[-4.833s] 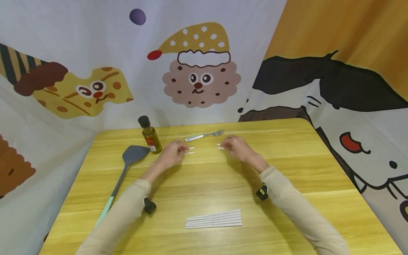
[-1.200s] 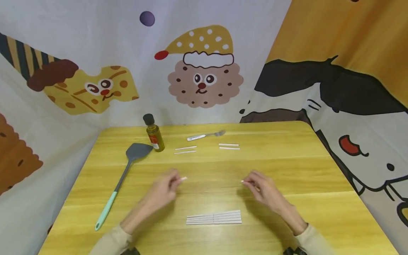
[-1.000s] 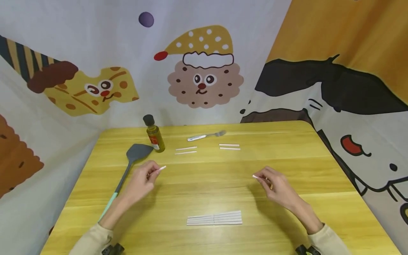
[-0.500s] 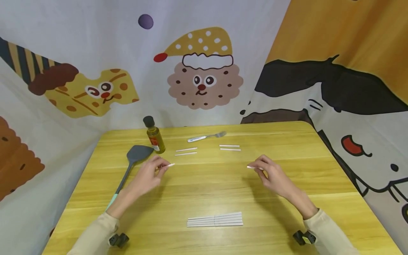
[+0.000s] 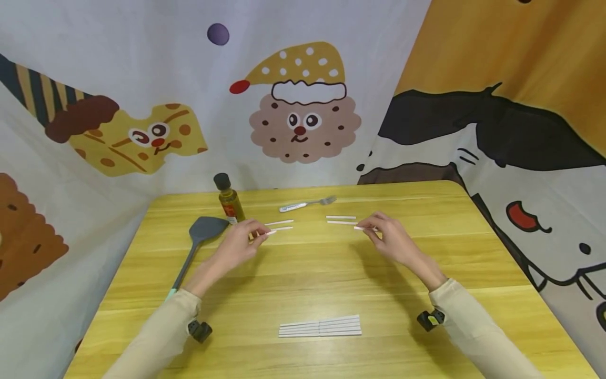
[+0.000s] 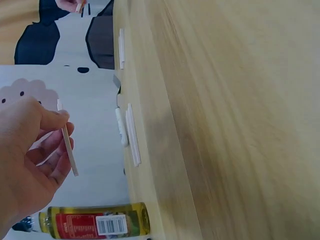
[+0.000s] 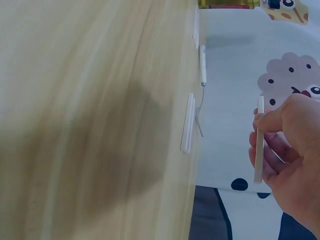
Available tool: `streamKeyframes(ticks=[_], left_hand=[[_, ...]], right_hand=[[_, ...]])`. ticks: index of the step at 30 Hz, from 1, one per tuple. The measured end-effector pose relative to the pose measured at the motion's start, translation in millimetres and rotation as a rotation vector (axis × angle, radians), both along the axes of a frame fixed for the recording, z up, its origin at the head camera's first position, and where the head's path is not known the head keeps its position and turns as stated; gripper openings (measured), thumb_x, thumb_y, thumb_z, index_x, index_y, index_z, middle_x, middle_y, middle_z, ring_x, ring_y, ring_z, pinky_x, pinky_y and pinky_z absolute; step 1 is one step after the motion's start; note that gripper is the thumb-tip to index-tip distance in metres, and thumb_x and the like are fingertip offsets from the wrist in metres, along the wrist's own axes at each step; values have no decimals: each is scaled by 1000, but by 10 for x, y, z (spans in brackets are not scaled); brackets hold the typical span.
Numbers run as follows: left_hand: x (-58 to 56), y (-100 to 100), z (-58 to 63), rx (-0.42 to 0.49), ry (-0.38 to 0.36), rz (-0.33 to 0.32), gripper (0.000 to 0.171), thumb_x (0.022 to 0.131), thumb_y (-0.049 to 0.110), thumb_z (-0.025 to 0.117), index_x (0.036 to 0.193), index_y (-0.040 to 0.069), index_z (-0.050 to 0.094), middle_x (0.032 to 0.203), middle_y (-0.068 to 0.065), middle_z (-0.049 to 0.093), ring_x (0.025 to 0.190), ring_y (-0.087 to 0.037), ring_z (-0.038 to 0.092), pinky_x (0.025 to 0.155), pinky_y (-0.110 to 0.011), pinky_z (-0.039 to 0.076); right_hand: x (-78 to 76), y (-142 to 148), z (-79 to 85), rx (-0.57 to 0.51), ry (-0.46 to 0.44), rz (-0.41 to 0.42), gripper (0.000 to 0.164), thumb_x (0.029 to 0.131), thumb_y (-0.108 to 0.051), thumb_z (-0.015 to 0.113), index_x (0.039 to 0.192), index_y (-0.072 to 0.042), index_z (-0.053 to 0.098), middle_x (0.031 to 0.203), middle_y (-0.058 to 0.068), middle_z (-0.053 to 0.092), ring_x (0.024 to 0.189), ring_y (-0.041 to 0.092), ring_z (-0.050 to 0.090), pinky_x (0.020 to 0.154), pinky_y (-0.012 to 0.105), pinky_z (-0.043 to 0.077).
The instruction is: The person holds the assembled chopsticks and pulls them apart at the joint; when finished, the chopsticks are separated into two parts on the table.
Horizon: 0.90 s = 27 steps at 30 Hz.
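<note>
My left hand (image 5: 241, 242) pinches a thin white stick (image 6: 70, 152) between thumb and fingers, raised above the table beside the oil bottle. Opposite it, my right hand (image 5: 390, 239) pinches a similar white stick (image 7: 259, 157), also held off the tabletop. Just past the left hand lie two white sticks, the farther one (image 5: 284, 221) roughly parallel to the nearer, which the hand's stick overlaps in the head view. A matching pair, with its far stick (image 5: 341, 217), lies by the right fingertips. Several more sticks (image 5: 319, 327) lie side by side in two groups, end to end, near the front.
An oil bottle (image 5: 230, 204) with a black cap stands at the back left. A grey spatula (image 5: 204, 229) with a mint handle lies left, partly behind the left arm. The fork (image 5: 303, 205) lies at the back, before a patterned cloth (image 5: 303, 176).
At first both hands were at the two back pairs. They came away, each now holds another stick, and over the last half second both have moved forward and inward towards those pairs.
</note>
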State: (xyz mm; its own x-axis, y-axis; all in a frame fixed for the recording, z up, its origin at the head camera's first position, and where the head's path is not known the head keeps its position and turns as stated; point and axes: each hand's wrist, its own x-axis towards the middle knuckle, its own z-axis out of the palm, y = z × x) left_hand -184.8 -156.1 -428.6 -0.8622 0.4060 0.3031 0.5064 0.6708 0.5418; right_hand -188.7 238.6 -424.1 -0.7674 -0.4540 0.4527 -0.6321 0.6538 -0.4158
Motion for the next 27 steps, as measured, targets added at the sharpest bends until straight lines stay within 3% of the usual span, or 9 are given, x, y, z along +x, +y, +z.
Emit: streamKeyframes(ticks=[8,14,27], left_hand=[[-249,124,-79,33,-57,-51,13,94,4,69,106,2,76,93,-7,69,79,-16,62,67,-28,53],[-377,222,-188,-23,-128,-90,18,95,1,66,110,-1,75,98,-9,68,83,-17,63,70,-27,54],[-566,339,-342,-112,-174,-96,20,94,0,65,110,2,76,97,-8,69,86,-19,65,75,-30,57]], right_hand=[[-257,-176,-56,28,-54,-17,13,92,1,71,102,-4,76,96,8,70,82,20,65,71,39,58],[-420,-312,-169,56,-73,-14,11,92,-1,71,100,-5,77,95,9,73,83,21,66,71,37,57],[-570,-469,-449,35,-146,8,16,86,7,72,98,-3,77,92,11,71,84,23,66,74,35,59]])
